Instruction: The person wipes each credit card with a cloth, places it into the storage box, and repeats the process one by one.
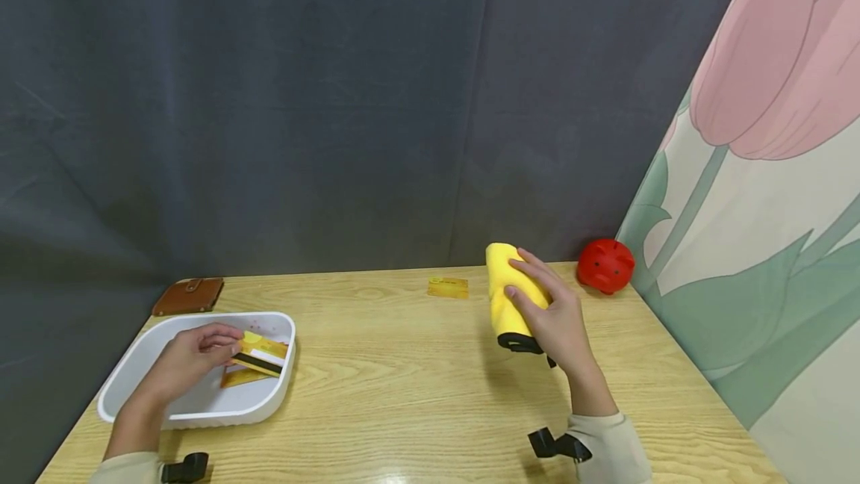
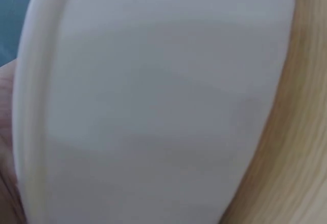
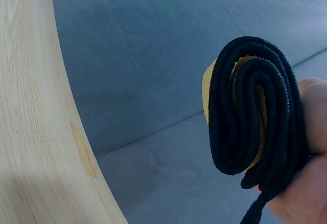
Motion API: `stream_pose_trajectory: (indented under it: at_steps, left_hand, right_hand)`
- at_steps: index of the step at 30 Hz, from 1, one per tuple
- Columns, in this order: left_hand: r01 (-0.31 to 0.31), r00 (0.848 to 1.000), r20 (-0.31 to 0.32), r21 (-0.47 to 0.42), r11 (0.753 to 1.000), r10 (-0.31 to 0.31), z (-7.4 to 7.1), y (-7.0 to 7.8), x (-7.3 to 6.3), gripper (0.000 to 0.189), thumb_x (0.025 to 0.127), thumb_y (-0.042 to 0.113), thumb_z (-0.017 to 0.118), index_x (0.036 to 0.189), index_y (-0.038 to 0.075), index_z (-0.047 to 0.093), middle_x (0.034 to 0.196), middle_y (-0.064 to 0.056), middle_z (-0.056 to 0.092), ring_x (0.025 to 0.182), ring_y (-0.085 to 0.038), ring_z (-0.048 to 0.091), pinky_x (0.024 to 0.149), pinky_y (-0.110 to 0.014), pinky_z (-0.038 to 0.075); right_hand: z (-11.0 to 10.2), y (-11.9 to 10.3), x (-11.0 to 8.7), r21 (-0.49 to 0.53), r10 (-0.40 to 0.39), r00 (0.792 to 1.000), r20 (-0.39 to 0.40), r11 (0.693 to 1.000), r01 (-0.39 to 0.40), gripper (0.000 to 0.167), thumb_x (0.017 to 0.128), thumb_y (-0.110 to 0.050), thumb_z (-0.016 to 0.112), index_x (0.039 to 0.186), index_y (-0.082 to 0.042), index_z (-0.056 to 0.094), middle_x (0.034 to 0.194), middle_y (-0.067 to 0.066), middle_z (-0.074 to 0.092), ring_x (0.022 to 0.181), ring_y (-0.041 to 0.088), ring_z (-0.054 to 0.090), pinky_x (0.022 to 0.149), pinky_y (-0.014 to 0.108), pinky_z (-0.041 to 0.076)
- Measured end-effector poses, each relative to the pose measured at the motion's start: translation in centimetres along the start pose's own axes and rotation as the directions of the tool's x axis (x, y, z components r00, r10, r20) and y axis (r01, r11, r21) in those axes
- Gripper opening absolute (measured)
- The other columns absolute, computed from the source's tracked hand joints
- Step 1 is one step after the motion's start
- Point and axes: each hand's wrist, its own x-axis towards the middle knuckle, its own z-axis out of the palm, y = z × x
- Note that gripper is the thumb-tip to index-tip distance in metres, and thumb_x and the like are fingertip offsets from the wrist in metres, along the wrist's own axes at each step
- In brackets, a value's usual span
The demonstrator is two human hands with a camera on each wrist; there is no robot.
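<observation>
My left hand (image 1: 191, 357) reaches into a white plastic basin (image 1: 289, 331), pinching a yellow bank card (image 1: 262, 353) with a black stripe. Under that card, another orange-yellow card (image 1: 240, 377) lies on the basin floor. My right hand (image 1: 554, 312) grips a rolled yellow towel (image 1: 504, 286) with a black edge, held above the table. From the right wrist view, the rolled black end of the towel (image 3: 286, 132) faces the camera. The basin's outer wall (image 2: 163, 91) fills most of the left wrist view and hides the left fingers there.
A yellow card (image 1: 448, 287) lies flat near the back of the wooden table (image 1: 376, 379). A red piggy bank (image 1: 606, 266) sits at the back right corner. Behind the basin is a brown leather wallet (image 1: 190, 296). A dark curtain (image 1: 322, 110) hangs along the back.
</observation>
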Motion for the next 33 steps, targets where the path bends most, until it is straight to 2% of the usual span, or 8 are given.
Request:
stream_pose_trajectory:
  at_steps: [6,12,17,21,24,27,30,33]
  left_hand:
    - [-0.024,0.999,0.036,0.015,1.0,0.023,-0.6,0.2,-0.4,0.033,0.097,0.004,0.069,0.126,-0.01,0.065,0.116,-0.021,0.075,0.089,0.01,0.065,0.075,-0.015,0.057]
    - [-0.004,1.0,-0.022,0.062,0.998,0.006,-0.7,0.5,-0.5,0.037,0.092,0.012,0.078,0.123,-0.006,0.069,0.108,-0.014,0.079,0.086,0.01,0.068,0.074,-0.012,0.055]
    - [0.007,0.998,-0.063,0.163,0.987,0.003,-1.0,0.7,-0.7,0.031,0.091,0.01,0.077,0.119,-0.003,0.07,0.105,-0.012,0.079,0.083,0.01,0.066,0.072,-0.013,0.052]
    - [-0.041,0.993,-0.104,0.17,0.985,0.059,-1.0,1.2,-0.9,0.03,0.091,0.006,0.077,0.118,-0.004,0.07,0.104,-0.015,0.079,0.082,0.01,0.066,0.07,-0.012,0.053]
    - [-0.115,0.98,-0.142,0.159,0.981,0.138,-0.6,2.7,-0.7,0.027,0.093,0.009,0.077,0.117,-0.002,0.071,0.105,-0.016,0.078,0.084,0.011,0.066,0.072,-0.01,0.054]
    - [-0.195,0.964,-0.151,0.145,0.97,0.217,0.3,5.1,-0.2,0.024,0.096,0.013,0.075,0.118,0.003,0.072,0.109,-0.014,0.078,0.089,0.011,0.066,0.077,-0.009,0.054]
    - [-0.25,0.956,-0.124,0.12,0.961,0.265,1.7,8.3,1.0,0.024,0.098,0.018,0.073,0.119,0.007,0.073,0.112,-0.01,0.078,0.095,0.003,0.069,0.083,-0.013,0.056]
    - [-0.301,0.949,-0.065,0.087,0.95,0.307,3.7,11.5,2.8,0.023,0.099,0.02,0.071,0.121,0.012,0.072,0.115,-0.006,0.077,0.102,-0.01,0.073,0.089,-0.025,0.06]
  right_hand:
    - [0.0,-0.1,0.0,0.002,-0.003,1.0,0.003,1.0,0.003,0.04,0.095,-0.018,0.076,0.135,-0.021,0.069,0.155,-0.008,0.054,0.128,-0.002,0.052,0.086,0.011,0.051]
    - [0.1,0.1,0.0,0.005,-0.004,1.0,0.011,1.0,0.004,0.041,0.095,-0.018,0.076,0.135,-0.02,0.069,0.156,-0.006,0.054,0.132,0.015,0.054,0.086,0.011,0.05]
    - [0.1,0.1,0.1,0.007,0.002,1.0,0.01,1.0,-0.002,0.04,0.095,-0.017,0.076,0.135,-0.019,0.069,0.156,-0.004,0.054,0.135,0.02,0.054,0.087,0.01,0.049]
    - [-0.1,0.2,0.2,0.026,0.005,1.0,0.007,1.0,-0.005,0.04,0.096,-0.017,0.075,0.135,-0.017,0.069,0.156,0.0,0.054,0.139,0.024,0.053,0.088,0.008,0.048]
    - [-0.2,0.3,0.2,0.035,0.008,1.0,0.003,0.999,-0.008,0.04,0.096,-0.017,0.075,0.135,-0.016,0.069,0.156,0.001,0.054,0.141,0.026,0.052,0.089,0.007,0.047]
    - [-0.3,0.3,0.2,0.031,0.006,1.0,-0.003,0.999,-0.006,0.04,0.096,-0.017,0.075,0.136,-0.017,0.069,0.156,-0.001,0.054,0.141,0.025,0.052,0.09,0.007,0.047]
    - [-0.5,0.2,0.2,0.03,0.005,1.0,-0.005,1.0,-0.005,0.041,0.096,-0.018,0.075,0.136,-0.019,0.068,0.156,-0.004,0.053,0.139,0.023,0.053,0.089,0.008,0.048]
    - [-0.6,0.0,0.2,0.029,0.003,1.0,-0.005,1.0,-0.003,0.042,0.096,-0.019,0.075,0.137,-0.021,0.068,0.156,-0.006,0.053,0.137,0.02,0.055,0.088,0.01,0.05]
